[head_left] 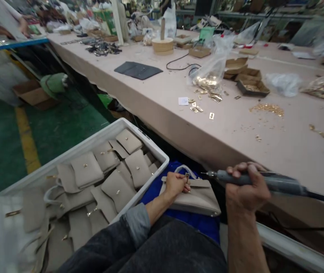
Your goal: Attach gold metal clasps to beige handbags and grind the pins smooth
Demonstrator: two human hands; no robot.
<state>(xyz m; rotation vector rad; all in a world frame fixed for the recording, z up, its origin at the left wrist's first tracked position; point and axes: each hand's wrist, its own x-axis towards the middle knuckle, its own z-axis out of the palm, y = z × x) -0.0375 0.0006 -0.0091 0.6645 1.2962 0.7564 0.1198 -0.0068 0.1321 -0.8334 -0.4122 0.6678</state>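
Note:
My left hand (175,184) is closed on a beige handbag (200,197) that lies on blue cloth on my lap, fingers pinching near its small gold clasp (187,176). My right hand (247,189) is wrapped round a grey electric screwdriver (266,181), whose tip points left toward the clasp, a short way off it. A black cord runs from the tool to the right.
A white crate (150,146) at my left holds several beige bag pieces. The long pink table (235,129) ahead carries loose gold fittings (207,94), plastic bags, small cardboard trays, a dark leather piece (138,70) and a tape roll. Another person's hand shows far left.

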